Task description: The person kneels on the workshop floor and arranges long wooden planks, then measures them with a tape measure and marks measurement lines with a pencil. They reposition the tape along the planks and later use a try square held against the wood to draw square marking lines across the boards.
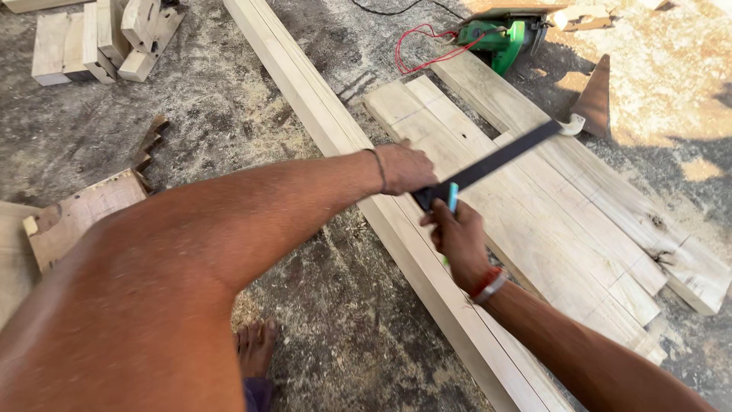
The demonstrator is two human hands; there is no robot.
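At the far left of the dusty floor [229, 99] a flat offcut board [76, 214] lay close under the person's left arm, and a small stack of short wood blocks [99, 38] sat well beyond it near the top edge. A bare foot [255, 347] showed on the sawdust below the arm. The left hand [404, 168] reached across a long pale beam [343, 145] that ran diagonally over the floor; its fingers were curled shut around the near end of a flat black metal bar [496, 159], with a dark band on the wrist. Just below it, the right hand [456, 236] was closed on a thin light-blue marker [453, 197] held upright against the bar's near end, a red and white band on that wrist. The bar stretched up and to the right over a row of planks [549, 206] lying side by side beside the beam, and ended by a pale curved piece [573, 124]; whether the bar touched the planks could not be told. Farther back, a green power tool [499, 38] with a red cord [423, 46] rested at the planks' far end, and a dark wedge of wood [596, 99] stood to its right.
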